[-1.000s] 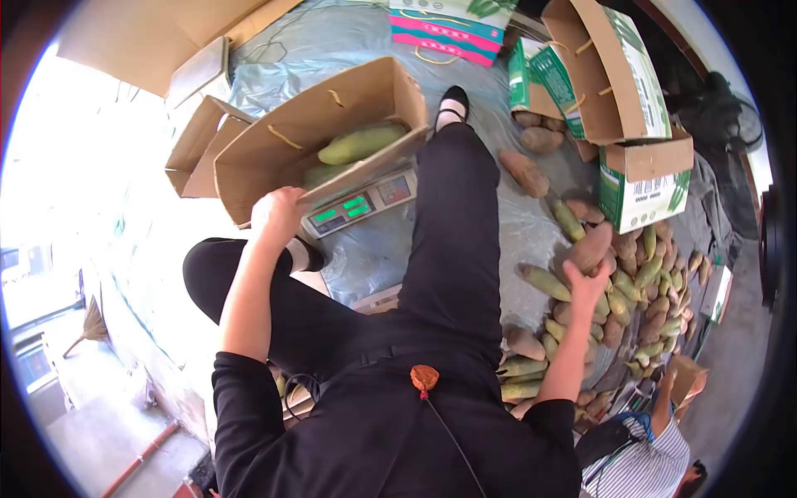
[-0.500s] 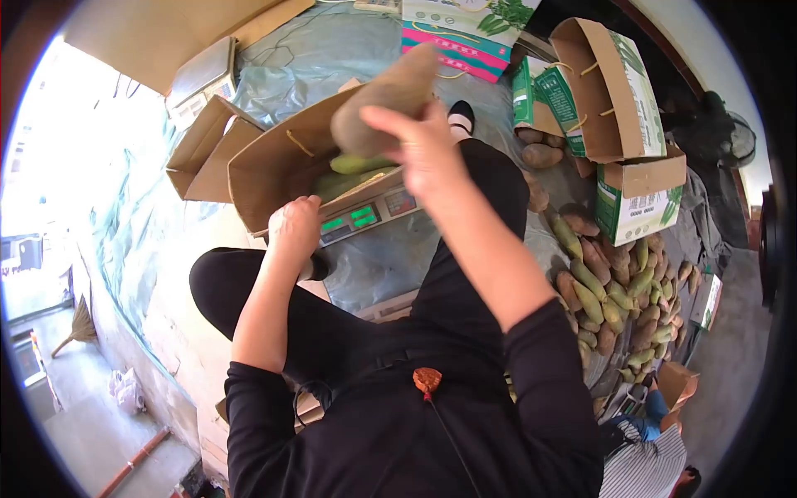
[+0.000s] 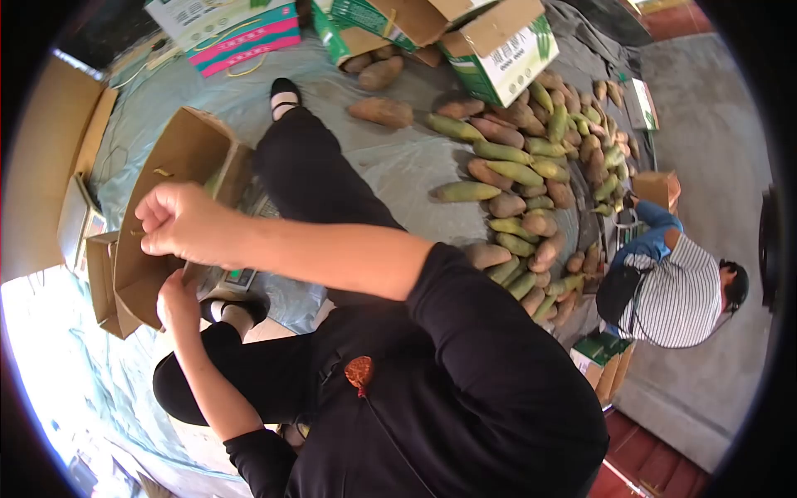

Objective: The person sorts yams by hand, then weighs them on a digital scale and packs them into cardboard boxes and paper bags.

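A cardboard box (image 3: 133,286) with yellow cord handles stands at the left, on a scale whose green display (image 3: 241,275) partly shows. My left hand (image 3: 178,305) grips the box's near edge, fingers bent over the cardboard. Above the box opening is my right hand (image 3: 195,224), its fingers loosely curled with a gap to the thumb; no vegetable shows in it. My right hand and forearm hide much of the box's inside, where only a bit of green is visible.
Green and brown radishes (image 3: 515,173) lie in a large pile on the right. Printed boxes (image 3: 498,66) and a pink-and-teal carton (image 3: 245,41) stand at the back. A person in a striped shirt (image 3: 677,290) bends beside the pile, near another open box (image 3: 610,365).
The large brown radish in my right hand has left it, and that hand is now over the box. My view has turned right, bringing more of the pile and the other person into sight.
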Tool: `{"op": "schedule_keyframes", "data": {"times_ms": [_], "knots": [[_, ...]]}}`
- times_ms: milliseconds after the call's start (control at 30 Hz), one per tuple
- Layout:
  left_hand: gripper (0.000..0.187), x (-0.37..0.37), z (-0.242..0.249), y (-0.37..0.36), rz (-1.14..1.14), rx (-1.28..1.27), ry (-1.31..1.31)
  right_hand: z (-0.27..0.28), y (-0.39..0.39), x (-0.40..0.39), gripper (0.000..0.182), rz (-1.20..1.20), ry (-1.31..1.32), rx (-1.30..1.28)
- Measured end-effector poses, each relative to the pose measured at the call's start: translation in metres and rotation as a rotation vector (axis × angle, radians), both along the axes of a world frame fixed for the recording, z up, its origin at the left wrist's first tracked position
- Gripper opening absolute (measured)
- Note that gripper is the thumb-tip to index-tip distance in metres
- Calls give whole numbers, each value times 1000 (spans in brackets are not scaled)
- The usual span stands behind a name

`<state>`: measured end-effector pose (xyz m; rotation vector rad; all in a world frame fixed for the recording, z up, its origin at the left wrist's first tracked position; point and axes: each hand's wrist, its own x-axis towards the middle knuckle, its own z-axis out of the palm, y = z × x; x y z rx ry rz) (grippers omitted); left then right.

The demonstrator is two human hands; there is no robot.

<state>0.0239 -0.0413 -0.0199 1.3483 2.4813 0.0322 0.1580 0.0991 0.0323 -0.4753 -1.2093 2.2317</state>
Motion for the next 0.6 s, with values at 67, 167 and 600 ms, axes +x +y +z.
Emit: {"op": "schedule_keyframes", "data": {"times_ms": [67,167,600], "knots": [[22,-1,0,-1,-24,13,-40,25,31,65,27,-127,-63,283],[22,-5,-13,-7,-67,84,94,0,74,151,29,-367,-227,365],[32,2,-12,-2,-8,178,-34,-286,-53,495,22,-420,-1562,95]]}}
